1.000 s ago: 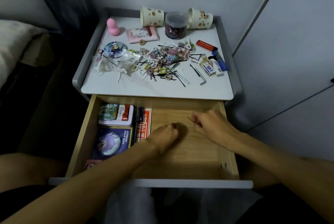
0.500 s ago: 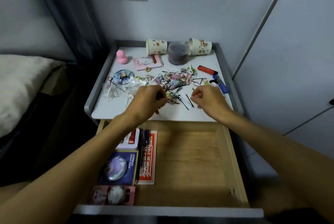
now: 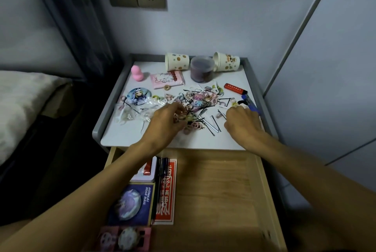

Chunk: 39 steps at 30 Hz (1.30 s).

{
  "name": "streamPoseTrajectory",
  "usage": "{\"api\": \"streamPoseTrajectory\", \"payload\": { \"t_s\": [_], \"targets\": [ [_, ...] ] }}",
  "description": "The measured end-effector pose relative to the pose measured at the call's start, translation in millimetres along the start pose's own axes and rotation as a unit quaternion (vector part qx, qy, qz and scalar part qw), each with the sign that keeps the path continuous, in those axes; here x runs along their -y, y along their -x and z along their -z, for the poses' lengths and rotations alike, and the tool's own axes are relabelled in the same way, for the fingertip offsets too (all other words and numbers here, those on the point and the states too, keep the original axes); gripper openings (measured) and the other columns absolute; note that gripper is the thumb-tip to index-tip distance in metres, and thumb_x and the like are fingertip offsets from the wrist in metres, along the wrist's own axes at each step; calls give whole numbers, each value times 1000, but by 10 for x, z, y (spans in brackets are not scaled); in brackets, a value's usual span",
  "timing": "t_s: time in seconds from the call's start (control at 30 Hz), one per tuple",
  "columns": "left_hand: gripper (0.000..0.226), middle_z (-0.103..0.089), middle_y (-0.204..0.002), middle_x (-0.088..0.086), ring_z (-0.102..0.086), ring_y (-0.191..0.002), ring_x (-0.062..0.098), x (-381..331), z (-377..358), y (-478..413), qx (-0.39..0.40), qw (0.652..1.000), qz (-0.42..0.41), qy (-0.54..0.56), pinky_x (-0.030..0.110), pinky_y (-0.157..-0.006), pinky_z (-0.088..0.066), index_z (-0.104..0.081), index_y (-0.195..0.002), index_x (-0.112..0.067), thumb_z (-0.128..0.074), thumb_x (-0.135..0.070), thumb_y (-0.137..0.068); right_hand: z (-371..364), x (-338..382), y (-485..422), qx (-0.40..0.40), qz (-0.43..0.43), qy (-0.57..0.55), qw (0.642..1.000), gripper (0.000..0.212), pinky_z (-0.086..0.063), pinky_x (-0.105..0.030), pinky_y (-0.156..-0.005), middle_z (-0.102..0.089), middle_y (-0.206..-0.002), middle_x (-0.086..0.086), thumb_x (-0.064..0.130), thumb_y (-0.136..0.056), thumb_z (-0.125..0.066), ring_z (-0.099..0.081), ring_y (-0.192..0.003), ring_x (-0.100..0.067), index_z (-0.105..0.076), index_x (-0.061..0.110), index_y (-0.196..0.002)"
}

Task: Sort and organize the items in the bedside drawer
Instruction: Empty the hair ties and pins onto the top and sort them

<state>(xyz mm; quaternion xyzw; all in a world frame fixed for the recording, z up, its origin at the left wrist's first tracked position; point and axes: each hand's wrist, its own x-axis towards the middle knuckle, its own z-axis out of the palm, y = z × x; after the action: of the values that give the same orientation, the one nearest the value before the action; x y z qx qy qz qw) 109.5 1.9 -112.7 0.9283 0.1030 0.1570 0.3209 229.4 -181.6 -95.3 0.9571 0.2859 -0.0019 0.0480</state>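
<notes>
The left hand (image 3: 165, 122) and the right hand (image 3: 243, 124) are bare, and knuckles and tendons show on their backs. The left forearm (image 3: 97, 194) and the right forearm (image 3: 309, 172) are slim and uncovered down to the lower edge of the view.

Both hands have left the open wooden drawer (image 3: 213, 186) and come up onto the white top of the grey bedside table (image 3: 126, 133). The left hand (image 3: 166, 121) now reaches into the heap of pastel hair ties and black hairpins (image 3: 201, 99) at mid-top. The right hand (image 3: 242, 121), fingers curled, is near the right edge.
</notes>
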Motion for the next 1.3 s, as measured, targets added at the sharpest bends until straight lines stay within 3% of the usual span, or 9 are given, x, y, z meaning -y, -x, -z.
{"api": "streamPoseTrajectory", "payload": {
  "t_s": [0.23,0.33,0.43,0.53,0.7,0.8,0.97,1.13,1.3],
  "targets": [
    [22,-65,-108,-2,-64,-81,7,-36,48,88,20,996,32,87,14,-61,-45,-60,-111,-17,-69,-17,-91,105,-71,11,-45,6,10,999,29,-43,-34,-65,-66,-108,-16,2,-96,-48,-66,-94,-30,-46,2,-124],
    [21,-66,-108,-1,-65,-75,6,-12,93,118,21,989,57,133,16,-57,-49,-60,-111,-15,-68,-15,-91,182,-64,-21,-69,47,-82,993,25,-51,-36,-72,-66,-110,-12,6,-97,-51,-64,-95,-29,-52,11,-122],
    [30,-66,-111,-3,-68,-77,6,-30,185,171,21,987,68,143,20,-61,-55,-59,-120,-16,-68,-19,-92,242,87,9,-32,146,-277,949,16,-53,-37,-80,-71,-100,-2,15,-95,-61,-65,-90,-16,-67,18,-109],
    [37,-70,-108,-3,-69,-80,3,-68,287,254,47,988,49,142,21,-66,-57,-62,-126,-12,-69,-22,-91,294,376,148,13,219,-366,904,11,-46,-10,-74,-72,-88,8,14,-87,-71,-63,-80,3,-73,18,-97],
    [12,-73,-72,1,-69,-59,8,-75,383,365,101,982,49,151,16,-60,-54,-74,-98,-8,-70,-15,-89,152,582,270,30,200,-479,854,10,-47,-13,-66,-68,-83,10,14,-84,-74,-62,-75,0,-69,20,-91],
    [6,-73,-70,5,-68,-58,14,5,390,360,93,972,108,189,21,-60,-55,-73,-91,-7,-68,-9,-91,35,415,156,-24,130,-448,884,6,-47,-14,-64,-64,-81,11,21,-89,-70,-60,-73,0,-67,18,-94],
    [9,-73,-74,6,-69,-61,19,90,391,297,71,961,159,215,28,-60,-57,-69,-91,-10,-63,-13,-95,-146,140,-63,-41,71,-263,961,16,-53,-35,-74,-65,-88,1,22,-88,-72,-60,-82,-15,-67,15,-101],
    [9,-71,-69,-5,-64,-55,6,177,271,223,44,990,116,71,20,-55,-52,-69,-89,-16,-63,-18,-96,-243,130,-97,-44,51,-234,970,18,-51,-33,-74,-64,-93,0,18,-89,-70,-59,-87,-17,-66,14,-106],
    [9,-71,-81,-4,-65,-74,12,294,127,164,22,995,83,-43,35,-72,-56,-71,-87,-20,-65,-25,-92,-131,35,-109,-71,0,-231,970,18,-56,-34,-72,-69,-95,-5,23,-93,-65,-64,-84,-19,-67,11,-107]
  ]
}}
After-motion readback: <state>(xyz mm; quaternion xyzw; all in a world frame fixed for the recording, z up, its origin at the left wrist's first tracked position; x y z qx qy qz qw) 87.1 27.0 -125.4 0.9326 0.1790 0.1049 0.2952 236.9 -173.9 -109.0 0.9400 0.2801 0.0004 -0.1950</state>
